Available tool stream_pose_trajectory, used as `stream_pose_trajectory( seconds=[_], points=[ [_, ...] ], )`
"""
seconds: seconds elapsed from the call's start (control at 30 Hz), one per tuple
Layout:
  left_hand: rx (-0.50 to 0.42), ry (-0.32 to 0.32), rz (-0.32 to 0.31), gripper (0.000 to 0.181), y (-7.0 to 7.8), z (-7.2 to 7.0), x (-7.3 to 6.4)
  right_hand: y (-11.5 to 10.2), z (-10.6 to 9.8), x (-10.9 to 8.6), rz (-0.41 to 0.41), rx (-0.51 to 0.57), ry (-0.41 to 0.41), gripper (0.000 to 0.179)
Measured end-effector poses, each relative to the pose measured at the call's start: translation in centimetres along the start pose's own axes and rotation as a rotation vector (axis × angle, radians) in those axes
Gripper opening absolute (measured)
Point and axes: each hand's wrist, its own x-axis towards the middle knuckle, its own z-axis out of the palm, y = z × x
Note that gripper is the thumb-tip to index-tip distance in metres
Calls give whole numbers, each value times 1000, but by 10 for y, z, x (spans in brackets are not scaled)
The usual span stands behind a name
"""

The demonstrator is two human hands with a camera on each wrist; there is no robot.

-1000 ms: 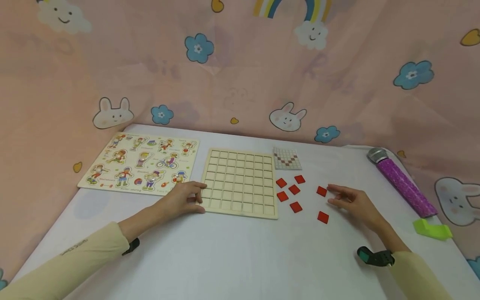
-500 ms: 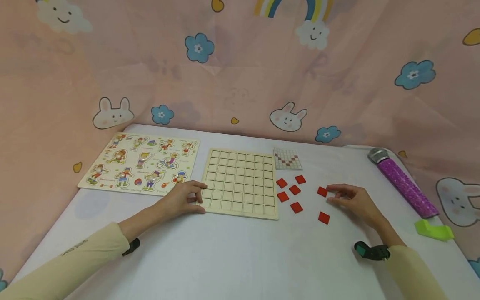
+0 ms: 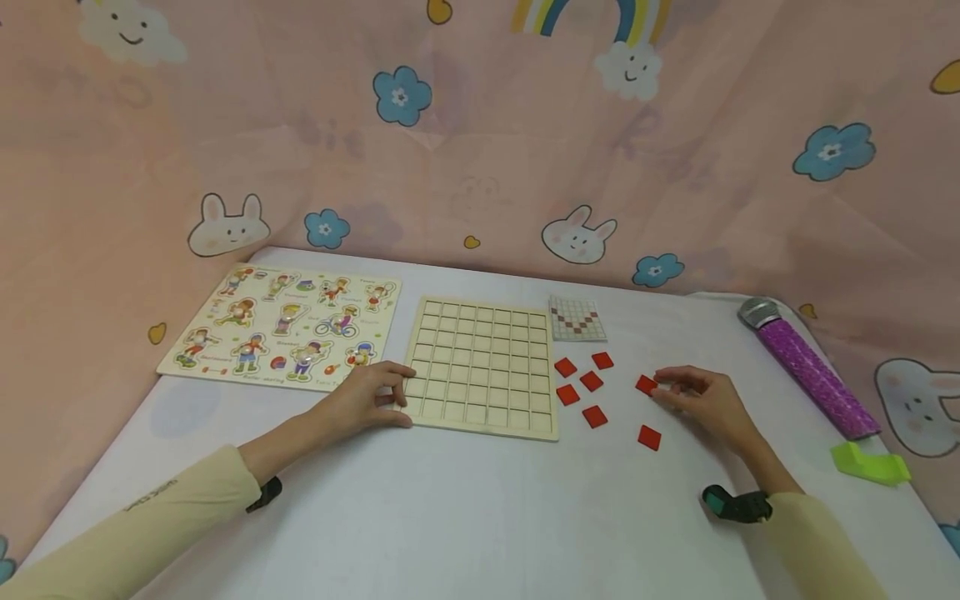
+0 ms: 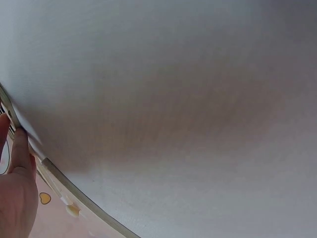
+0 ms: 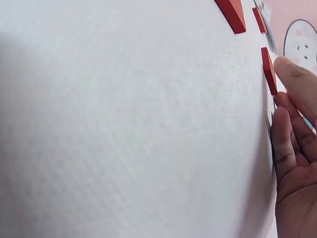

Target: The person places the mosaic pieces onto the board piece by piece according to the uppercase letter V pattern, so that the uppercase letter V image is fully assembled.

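Observation:
In the head view, a wooden grid board (image 3: 483, 367) lies flat, its squares bare. My left hand (image 3: 363, 398) holds the board's near left corner, with fingers at the left edge and the thumb by the lower corner. The left wrist view catches only part of that hand (image 4: 17, 188) against the board's edge. My right hand (image 3: 705, 404) pinches a red square tile (image 3: 644, 384) by its right side; the tile lies on the table. In the right wrist view, thumb and fingertips meet that tile (image 5: 268, 72). Several other red tiles (image 3: 595, 417) lie loose between board and hand.
A small pattern card (image 3: 577, 318) with a printed V of squares lies behind the tiles. At the left is a picture puzzle board (image 3: 285, 321). A purple microphone (image 3: 813, 367) and a lime green block (image 3: 870, 464) lie at the right. A patterned cloth (image 3: 465, 150) hangs behind.
My right hand has moved slightly left until its fingertips overlap the tile's right side. My left hand stays on the board's corner, and the tiles lie as before.

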Motion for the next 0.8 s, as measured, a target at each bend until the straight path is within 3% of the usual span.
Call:
stream_pose_trajectory(
  seconds=[0.43, 0.8],
  points=[
    [-29, 5, 10, 26, 1, 0, -2, 2, 2, 2, 14, -49, 10, 41],
    [-3, 7, 4, 27, 1, 1, -1, 0, -3, -2, 124, -29, 58, 45]
  ],
)
